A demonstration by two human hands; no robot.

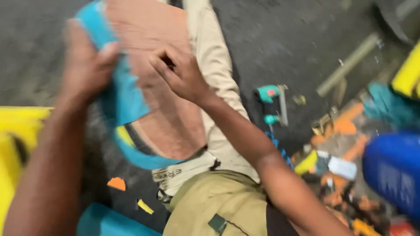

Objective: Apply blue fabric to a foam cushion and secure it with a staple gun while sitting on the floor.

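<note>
On lap: both hands grip shoe sole, fingers curled.

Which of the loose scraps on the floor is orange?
The orange scrap, left of the yellow scrap and farther up the dark floor.

My left hand is on the left edge of the flat brown-and-blue foam sheet, thumb over its front face. My right hand is on the middle of that face. Sheet sits above my lap, over my outstretched beige-trousered leg, which runs away from me along the dark floor. Teal power drill lies on the floor just right of the leg. Pile of orange and yellow offcuts further right, big blue drum right of that. Yellow block at far left. Small orange scrap on the floor below the sheet.
</note>
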